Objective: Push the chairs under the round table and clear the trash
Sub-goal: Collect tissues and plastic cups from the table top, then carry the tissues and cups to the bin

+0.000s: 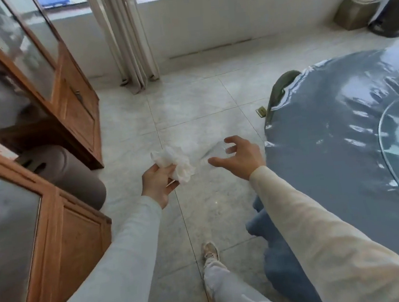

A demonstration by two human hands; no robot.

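Left hand [157,182] clutching tissue wad [179,164]: light, soft, crushable, squeeze anywhere. Right hand [241,157] released, fingers spread, maybe brushing clear film [214,149], too blurred to tell.

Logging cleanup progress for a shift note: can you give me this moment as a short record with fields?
left hand: grips crumpled white tissue wad
right hand: fingers spread, holding nothing clearly
round table: blue-grey cloth under clear plastic
green chair: curved back at table edge
tan bin: by far wall
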